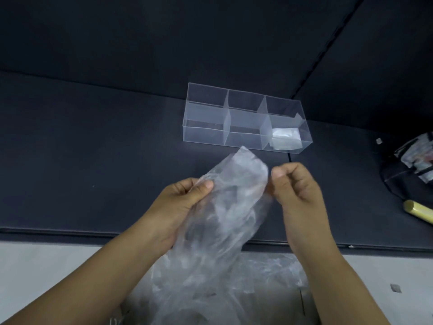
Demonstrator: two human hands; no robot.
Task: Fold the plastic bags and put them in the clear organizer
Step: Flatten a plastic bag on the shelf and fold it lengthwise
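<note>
Our left hand (180,202) grips the plastic bag (234,195), thumb pressed on its front, fingers curled behind. Our right hand (297,186) pinches the bag's right edge with its fingers curled in. The bag hangs above the near edge of the dark surface (93,160), near the clear organizer (203,134).

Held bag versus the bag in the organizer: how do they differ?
The held bag is long, loose, crumpled; the stored bag is a small flat folded packet. The left hand and right hand grip the held bag; the stored bag lies in the organizer, right-end compartment. Both are translucent plastic.
</note>
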